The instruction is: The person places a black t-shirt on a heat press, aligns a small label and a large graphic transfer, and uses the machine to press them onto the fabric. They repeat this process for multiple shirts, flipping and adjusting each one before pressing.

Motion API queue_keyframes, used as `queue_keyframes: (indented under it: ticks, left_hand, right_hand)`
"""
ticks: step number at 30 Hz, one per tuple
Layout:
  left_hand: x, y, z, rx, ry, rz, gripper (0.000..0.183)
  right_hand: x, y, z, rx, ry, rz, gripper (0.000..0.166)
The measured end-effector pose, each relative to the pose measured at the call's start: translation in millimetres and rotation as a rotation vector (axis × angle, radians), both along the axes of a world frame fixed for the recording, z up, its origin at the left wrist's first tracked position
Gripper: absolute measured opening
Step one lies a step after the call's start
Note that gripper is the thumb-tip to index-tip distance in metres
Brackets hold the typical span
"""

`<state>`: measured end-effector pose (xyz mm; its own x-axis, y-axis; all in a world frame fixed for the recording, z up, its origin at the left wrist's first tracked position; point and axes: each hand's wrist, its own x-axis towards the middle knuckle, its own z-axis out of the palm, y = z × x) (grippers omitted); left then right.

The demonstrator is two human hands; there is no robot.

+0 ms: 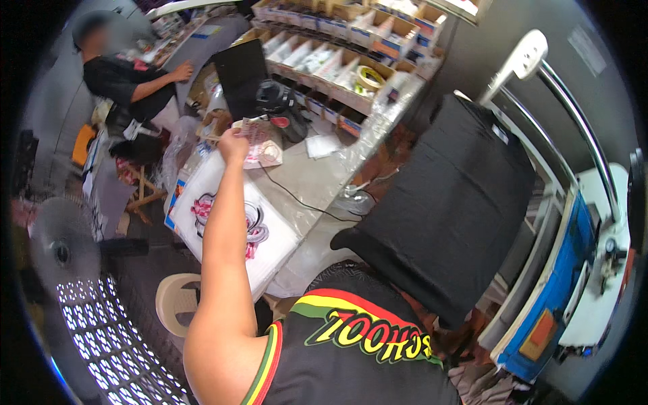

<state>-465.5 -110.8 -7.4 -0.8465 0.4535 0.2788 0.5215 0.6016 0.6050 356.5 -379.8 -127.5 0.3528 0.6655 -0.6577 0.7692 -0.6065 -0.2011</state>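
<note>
My left hand [235, 146] reaches out over the table, its fingers closed at the edge of a clear film with pink print [252, 132]. Under that film lies a small pile of pink-printed pieces [271, 152]. Beneath my forearm rests a stack of white sheets [276, 217], the top one printed with a pink, black and grey design. A black bottle [284, 114] stands just beyond the pile, and a dark cable [293, 197] runs over the table from beside it. My right hand is out of view.
Black fabric [435, 202] drapes over a machine with chrome bars [582, 121] at right. Cardboard bins [324, 66] with packets and tape line the table's back. A person [129, 83] sits at far left. A fan [63, 253] and plastic chair [177, 301] stand at left.
</note>
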Motion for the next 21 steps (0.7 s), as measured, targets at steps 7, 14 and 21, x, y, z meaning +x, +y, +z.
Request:
queue_keyframes:
  ticks: [7,14,21]
  left_hand:
    - [137,-42,64,0.865,-0.858,-0.366,0.016]
    - [417,-7,63,0.441,-1.889,-0.736,0.018]
    - [537,10,63,0.050,-2.243,-0.791,0.016]
  right_hand:
    - [6,24,51,-0.272,0.152,0.146,0.026]
    - [-5,104,192,-0.754,0.437,0.597,0.025]
    - [-93,244,218,0.690,1.018,-0.196,0.029]
